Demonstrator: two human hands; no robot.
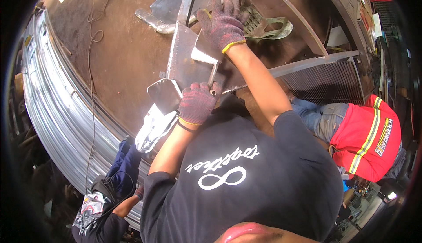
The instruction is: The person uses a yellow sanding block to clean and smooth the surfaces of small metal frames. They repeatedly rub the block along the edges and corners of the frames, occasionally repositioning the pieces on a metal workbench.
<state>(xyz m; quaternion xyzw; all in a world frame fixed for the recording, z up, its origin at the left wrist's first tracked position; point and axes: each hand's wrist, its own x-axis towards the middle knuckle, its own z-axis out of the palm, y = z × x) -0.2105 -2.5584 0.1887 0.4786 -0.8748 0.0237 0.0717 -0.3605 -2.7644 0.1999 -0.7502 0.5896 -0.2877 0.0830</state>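
While both gloved hands are on the folded sheet-metal piece (191, 60), the sensible thing, to my eye, is to keep the lower grip firm and press evenly from above so the plate cannot rock. The left hand (196, 103) is clenched around the near edge of the piece, where a small tube end shows beside the fingers; the right hand (223, 23) lies flatter at the far end, fingers spread and curled over its top edge, pressing more than gripping. The piece lies on the rusty brown desk (118, 54), close to the person's chest. It is bare grey steel, dull and scuffed, with an upright fin and a rounded tab (164, 94) at the near corner. Just beyond the right hand rests a slotted metal bracket (268, 26).
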